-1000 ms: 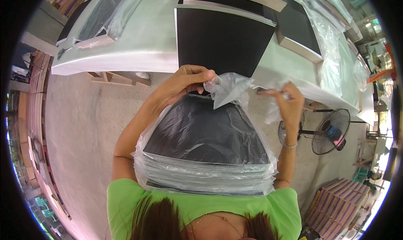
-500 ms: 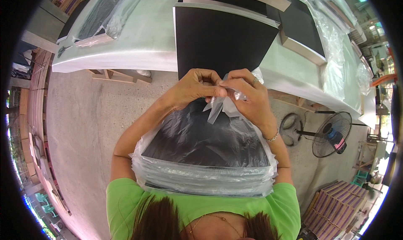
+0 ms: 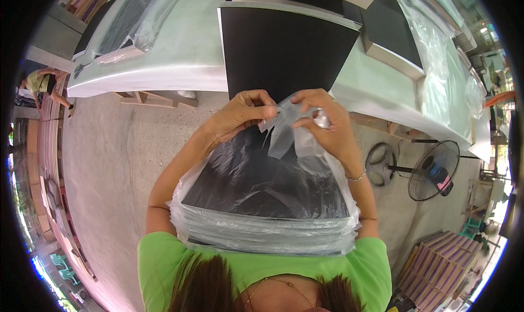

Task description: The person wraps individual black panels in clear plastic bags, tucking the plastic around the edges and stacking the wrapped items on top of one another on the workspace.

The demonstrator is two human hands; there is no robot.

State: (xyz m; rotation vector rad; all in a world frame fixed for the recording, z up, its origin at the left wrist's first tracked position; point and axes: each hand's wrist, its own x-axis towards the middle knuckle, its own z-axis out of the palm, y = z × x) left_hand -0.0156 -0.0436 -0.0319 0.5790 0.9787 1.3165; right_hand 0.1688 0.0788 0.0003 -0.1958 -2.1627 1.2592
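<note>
Concrete floor [image 3: 114, 164], pale table [image 3: 180, 55], standing fan [image 3: 434, 170]

We see a pale green tabletop [image 3: 180, 55] carrying black boards [image 3: 284, 44], framed panels [image 3: 390, 36] and clear plastic sheeting [image 3: 431, 55].

Workshop, long worktable [image 3: 180, 55] with stacked black boards [image 3: 284, 44], concrete floor [image 3: 109, 164], standing fan [image 3: 434, 170]

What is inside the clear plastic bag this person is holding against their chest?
The clear plastic bag holds a stack of flat black sheets. Only the top sheet and the layered near edges show; the sheets underneath are covered. Both hands pinch the gathered bag mouth.
</note>
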